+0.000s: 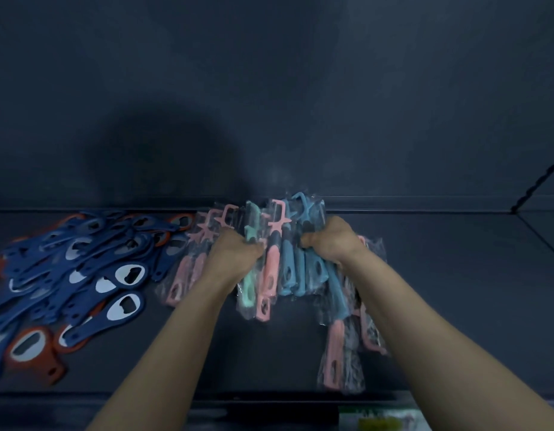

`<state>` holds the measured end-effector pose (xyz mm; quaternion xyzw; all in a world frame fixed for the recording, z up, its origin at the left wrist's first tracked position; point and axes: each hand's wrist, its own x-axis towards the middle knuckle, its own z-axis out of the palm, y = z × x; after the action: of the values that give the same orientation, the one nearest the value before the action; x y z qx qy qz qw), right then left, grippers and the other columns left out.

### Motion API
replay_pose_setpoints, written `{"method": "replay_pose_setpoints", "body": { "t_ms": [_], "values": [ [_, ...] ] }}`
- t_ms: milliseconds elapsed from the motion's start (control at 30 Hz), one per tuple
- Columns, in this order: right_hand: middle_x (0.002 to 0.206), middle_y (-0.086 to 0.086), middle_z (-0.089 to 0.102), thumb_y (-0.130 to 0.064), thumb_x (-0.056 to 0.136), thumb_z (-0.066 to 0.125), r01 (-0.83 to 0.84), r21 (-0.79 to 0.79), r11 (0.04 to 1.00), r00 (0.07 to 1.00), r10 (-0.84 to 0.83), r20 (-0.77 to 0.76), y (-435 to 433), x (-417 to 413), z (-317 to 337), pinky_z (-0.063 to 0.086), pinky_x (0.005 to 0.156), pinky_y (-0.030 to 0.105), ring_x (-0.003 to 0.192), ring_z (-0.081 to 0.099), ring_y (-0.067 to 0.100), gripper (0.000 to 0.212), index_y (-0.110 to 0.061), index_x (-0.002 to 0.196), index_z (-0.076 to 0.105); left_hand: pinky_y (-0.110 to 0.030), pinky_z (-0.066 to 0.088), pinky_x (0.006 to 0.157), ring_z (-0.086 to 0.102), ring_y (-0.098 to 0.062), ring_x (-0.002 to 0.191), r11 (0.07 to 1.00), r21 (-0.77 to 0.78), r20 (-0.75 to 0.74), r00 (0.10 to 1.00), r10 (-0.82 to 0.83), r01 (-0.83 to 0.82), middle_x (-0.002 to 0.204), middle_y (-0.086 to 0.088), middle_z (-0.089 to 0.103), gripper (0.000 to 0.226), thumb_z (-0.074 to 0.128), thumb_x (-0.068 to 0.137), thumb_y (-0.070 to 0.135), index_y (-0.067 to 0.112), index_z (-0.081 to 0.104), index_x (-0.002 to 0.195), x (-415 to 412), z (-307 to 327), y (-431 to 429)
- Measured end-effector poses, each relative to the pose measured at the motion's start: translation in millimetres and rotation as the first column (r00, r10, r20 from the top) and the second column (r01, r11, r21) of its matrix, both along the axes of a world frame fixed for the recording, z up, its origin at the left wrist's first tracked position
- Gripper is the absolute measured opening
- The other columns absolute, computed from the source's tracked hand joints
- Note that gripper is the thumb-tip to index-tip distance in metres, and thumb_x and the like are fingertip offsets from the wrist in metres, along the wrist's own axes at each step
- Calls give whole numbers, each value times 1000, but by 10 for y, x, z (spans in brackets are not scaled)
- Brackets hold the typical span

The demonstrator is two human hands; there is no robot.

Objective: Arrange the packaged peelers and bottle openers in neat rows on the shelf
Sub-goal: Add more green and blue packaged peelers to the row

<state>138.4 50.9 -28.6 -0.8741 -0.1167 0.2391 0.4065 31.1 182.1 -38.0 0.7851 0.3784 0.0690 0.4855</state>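
Both bare hands reach into the bunch of packaged peelers [271, 269] at the middle of the dark shelf [456, 275], close to the back wall [300, 88]. The left grip [235, 253] is curled round the necks of the packs on the bunch's left side. The right grip [328, 241] is curled round the blue peelers [293, 275] on the right.

Peelers that can be counted:
- one mint peeler [249, 287]
- about four blue ones, side by side
- at least five pink ones: two or three just left of the left hand [185, 275], one upright between mint and blue, and two lying loose nearer the front edge [335, 353]

Overlapping plastic sleeves make an exact total impossible to tell.

The bottle openers [83, 269] lie in a loose, overlapping heap on the left, touching the leftmost pink packs. There are well over a dozen blue ones and roughly five orange-red ones [36, 346]. The heap runs off the left edge of the view.

An open stretch of shelf board runs from the peelers to the right. A narrower strip lies between both groups and the shelf's front lip [269, 395].
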Motion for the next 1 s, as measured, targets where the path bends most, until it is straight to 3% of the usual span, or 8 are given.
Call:
{"method": "replay_pose_setpoints", "body": {
  "t_ms": [133, 267, 400, 500, 667, 800, 900, 1000],
  "values": [
    [81, 4, 65, -13, 81, 66, 10, 66, 998, 1000, -11, 19, -49, 26, 14, 50, 58, 24, 66, 62, 15, 9, -7, 87, 64, -20, 44, 45, 59, -11, 61, 999, -45, 53, 998, 31, -29, 72, -2, 63, 12, 63, 82, 4, 13, 59, 76, -49, 11, 6],
    [95, 6, 63, -13, 80, 66, 8, 89, 996, 997, -15, 72, -60, 33, 59, 51, 66, 28, 81, 63, 20, 27, -6, 104, 57, -21, 37, 45, 50, -7, 56, 987, 130, 165, 983, 74, -96, 66, 4, 55, 4, 59, 89, 14, 10, 58, 88, -45, 13, 5],
    [93, 9, 58, -12, 80, 60, 12, 139, 990, 991, -30, 133, -84, 33, 140, 43, 56, 25, 73, 57, 22, 27, -3, 105, 54, -22, 36, 40, 48, -11, 48, 961, 271, 245, 970, -14, -54, 57, 3, 51, 22, 58, 84, 11, 16, 49, 65, 25, 137, -131],
    [90, 11, 59, -10, 80, 59, 47, 168, 985, 990, -69, 126, -137, 48, 185, 48, 60, 33, 73, 60, 26, 27, -2, 105, 54, -30, 46, 52, 61, -18, 58, 968, 225, 124, 983, -139, 109, 66, -3, 64, 15, 68, 81, 21, 14, 60, 70, 101, 185, -328],
    [94, 13, 64, -3, 78, 59, 108, 208, 972, 992, -119, 41, -289, 65, 215, 56, 69, 38, 78, 66, 27, 26, -2, 104, 56, -29, 40, 56, 60, -25, 73, 821, 517, -228, 963, -140, 242, 79, -6, 63, 34, 75, 77, 25, 12, 45, 66, 209, 164, -495],
    [90, 13, 64, -1, 77, 61, 170, 179, 969, 983, -179, 38, -442, 56, 212, 56, 65, 35, 73, 65, 26, 24, -3, 100, 55, -31, 40, 61, 63, -28, 91, 733, 582, -357, 921, -157, 351, 100, -9, 65, 26, 75, 78, 29, 11, 56, 81, 257, 192, -592],
    [90, 12, 62, -1, 78, 62, 229, 188, 955, 971, -237, 21, -555, 49, 205, 53, 53, 28, 68, 63, 22, 23, -6, 98, 52, -33, 41, 61, 63, -29, 91, 658, 635, -395, 902, -173, 404, 101, -13, 65, 4, 64, 84, 8, 8, 60, 84, 281, 181, -613],
    [97, 14, 62, -5, 78, 64, 280, 204, 938, 959, -284, -15, -666, 36, 196, 58, 68, 39, 80, 65, 29, 31, -6, 106, 51, -34, 45, 66, 61, -31, 97, 617, 650, -436, 883, -176, 444, 105, -15, 63, 20, 50, 83, -4, 2, 62, 97, 295, 136, -606]
  ]
}}
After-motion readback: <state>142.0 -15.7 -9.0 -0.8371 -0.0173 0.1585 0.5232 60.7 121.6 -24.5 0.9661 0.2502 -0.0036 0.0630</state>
